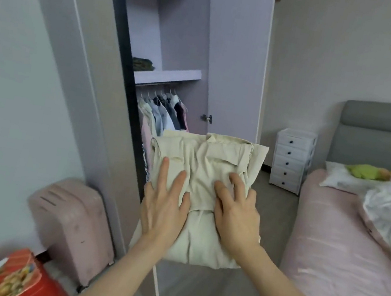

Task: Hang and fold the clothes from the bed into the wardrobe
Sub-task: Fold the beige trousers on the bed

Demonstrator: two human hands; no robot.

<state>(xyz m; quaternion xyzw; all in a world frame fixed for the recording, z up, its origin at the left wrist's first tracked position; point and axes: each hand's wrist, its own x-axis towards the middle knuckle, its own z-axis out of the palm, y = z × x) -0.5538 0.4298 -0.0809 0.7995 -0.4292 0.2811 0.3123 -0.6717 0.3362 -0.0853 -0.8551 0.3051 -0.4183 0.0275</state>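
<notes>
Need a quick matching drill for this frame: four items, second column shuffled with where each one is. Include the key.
Items:
1. folded beige garment
2. dark folded item
3. white drawer unit
4. green item

Places:
A. on the bed, near the headboard
B. held between the left hand and the right hand
C. on the floor, between wardrobe and bed
D. on the wardrobe shelf, above the hanging clothes

Pairs: 1-B, 2-D, 3-C, 4-A
</notes>
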